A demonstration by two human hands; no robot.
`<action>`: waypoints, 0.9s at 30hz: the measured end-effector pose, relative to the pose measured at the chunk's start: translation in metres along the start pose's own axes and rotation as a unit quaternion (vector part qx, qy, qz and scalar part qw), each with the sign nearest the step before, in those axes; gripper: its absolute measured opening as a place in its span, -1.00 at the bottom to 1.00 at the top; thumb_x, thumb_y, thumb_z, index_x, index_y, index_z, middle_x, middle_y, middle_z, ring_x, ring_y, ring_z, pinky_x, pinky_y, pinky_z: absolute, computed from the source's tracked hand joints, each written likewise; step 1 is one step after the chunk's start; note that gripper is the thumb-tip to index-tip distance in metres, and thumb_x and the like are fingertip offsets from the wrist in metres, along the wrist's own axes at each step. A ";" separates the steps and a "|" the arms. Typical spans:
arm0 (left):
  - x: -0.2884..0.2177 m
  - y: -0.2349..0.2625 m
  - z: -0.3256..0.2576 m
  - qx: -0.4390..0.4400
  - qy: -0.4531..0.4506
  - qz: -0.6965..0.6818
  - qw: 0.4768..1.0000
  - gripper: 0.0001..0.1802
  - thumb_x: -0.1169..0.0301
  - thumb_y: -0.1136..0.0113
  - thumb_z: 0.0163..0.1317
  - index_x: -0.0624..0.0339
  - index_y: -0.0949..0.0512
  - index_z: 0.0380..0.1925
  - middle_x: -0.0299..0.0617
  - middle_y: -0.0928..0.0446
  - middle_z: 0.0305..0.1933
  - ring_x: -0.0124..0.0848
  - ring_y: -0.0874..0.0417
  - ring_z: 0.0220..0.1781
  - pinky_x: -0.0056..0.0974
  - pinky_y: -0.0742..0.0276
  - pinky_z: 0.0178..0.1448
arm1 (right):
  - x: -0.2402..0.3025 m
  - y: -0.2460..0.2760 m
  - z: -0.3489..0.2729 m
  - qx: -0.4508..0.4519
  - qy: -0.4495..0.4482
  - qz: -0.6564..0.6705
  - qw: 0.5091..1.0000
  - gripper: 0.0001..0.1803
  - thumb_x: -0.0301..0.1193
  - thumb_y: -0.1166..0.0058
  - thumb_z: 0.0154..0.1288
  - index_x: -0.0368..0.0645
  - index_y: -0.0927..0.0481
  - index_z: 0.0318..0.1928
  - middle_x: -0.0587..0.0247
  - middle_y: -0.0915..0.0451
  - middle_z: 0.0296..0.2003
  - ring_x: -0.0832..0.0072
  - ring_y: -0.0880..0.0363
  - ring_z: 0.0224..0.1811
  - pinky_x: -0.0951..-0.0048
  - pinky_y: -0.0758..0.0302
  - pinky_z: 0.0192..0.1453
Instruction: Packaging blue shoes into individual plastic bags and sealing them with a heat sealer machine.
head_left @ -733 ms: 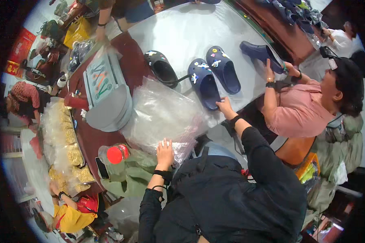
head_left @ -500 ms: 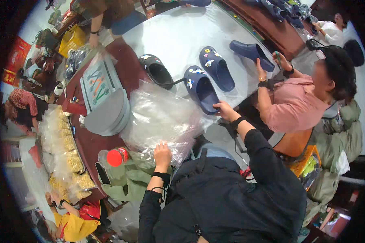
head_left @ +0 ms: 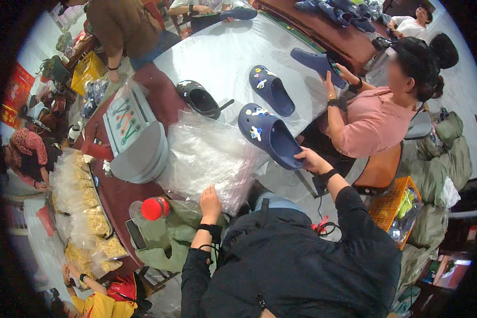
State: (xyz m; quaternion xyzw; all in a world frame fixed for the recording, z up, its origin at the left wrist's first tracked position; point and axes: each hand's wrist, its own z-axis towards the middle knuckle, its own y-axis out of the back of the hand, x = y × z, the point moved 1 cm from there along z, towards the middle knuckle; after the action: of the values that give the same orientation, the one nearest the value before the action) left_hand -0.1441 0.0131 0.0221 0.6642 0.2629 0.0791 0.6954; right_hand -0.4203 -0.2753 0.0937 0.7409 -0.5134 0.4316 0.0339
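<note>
My right hand (head_left: 314,160) is closed around the heel of a navy clog (head_left: 267,135) with colourful charms on its toe. This clog is tilted and raised at the near edge of the white-covered table (head_left: 217,58). Its look-alike, a second navy clog (head_left: 272,91), lies just beyond it. To the left sits a black clog (head_left: 199,99) with charms, its strap sticking out to the right. My left hand (head_left: 211,204) rests with its fingers laid out on the near edge of a stack of clear plastic bags (head_left: 209,159).
A co-worker in pink (head_left: 371,122) holds another navy clog (head_left: 320,63) on the right. Grey stacked trays (head_left: 138,151), a red-lidded jar (head_left: 155,209) and a phone (head_left: 136,235) are at left. An orange crate (head_left: 392,204) stands at right.
My right hand has lifted the navy clog and drawn it nearer and rightward, apart from its look-alike. My left hand stays on the bags. The co-worker's hands have shifted on their clog.
</note>
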 end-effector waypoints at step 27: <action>-0.016 0.052 0.013 -0.140 0.042 -0.300 0.943 -0.59 0.35 0.18 0.33 0.32 -0.32 0.13 0.15 -0.37 0.13 0.02 -0.37 0.16 -0.13 -0.28 0.21 | -0.029 0.006 -0.067 0.038 -0.191 -0.203 0.960 -0.66 -0.60 -0.10 -0.11 -0.28 -0.57 -0.19 0.25 -0.62 -0.36 0.48 -0.58 -0.40 0.49 -0.50 -0.23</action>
State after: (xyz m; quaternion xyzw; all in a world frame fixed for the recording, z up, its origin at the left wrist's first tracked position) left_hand -0.1390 -0.0002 0.0764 0.4464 0.4656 -0.0694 0.7610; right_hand -0.4681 -0.2235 0.1136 0.8990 -0.3321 0.2853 -0.0065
